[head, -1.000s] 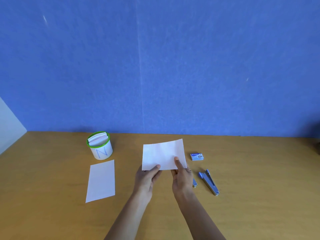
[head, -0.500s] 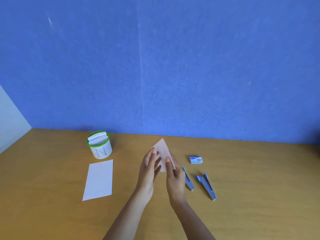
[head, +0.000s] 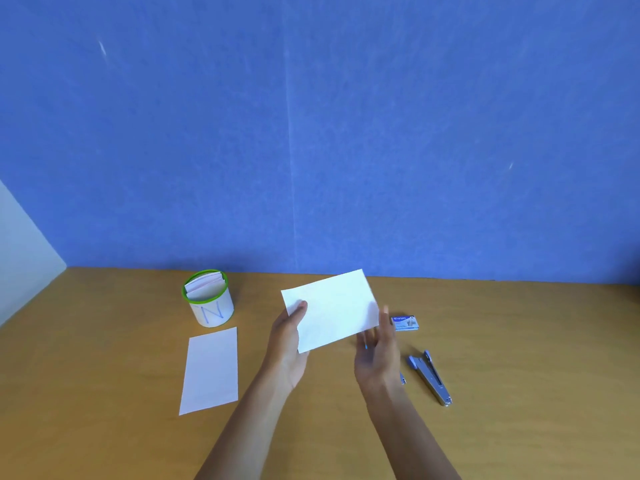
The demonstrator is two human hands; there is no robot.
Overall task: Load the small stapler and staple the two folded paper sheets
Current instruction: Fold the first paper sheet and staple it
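Sheet (head: 211, 370): lay flat on the worktop (head: 104, 393), left; likely light and limp, best pinched at an edge.
Left hand (head: 287, 344): pinched the raised sheet (head: 332, 310) at its left corner, thumb on top.
Right hand (head: 375, 355): released, fingers straight, just beside its right edge.
Stapler (head: 431, 377): lay on the worktop, rightmost.

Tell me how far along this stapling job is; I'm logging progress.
Done: little shows; the stapler lies swung open on the table, the staple box beyond it. In hand: the left hand pinches one paper sheet aloft, the right hand open beside its edge. Left: the second sheet lies apart on the table, so loading, stacking and stapling likely remain.
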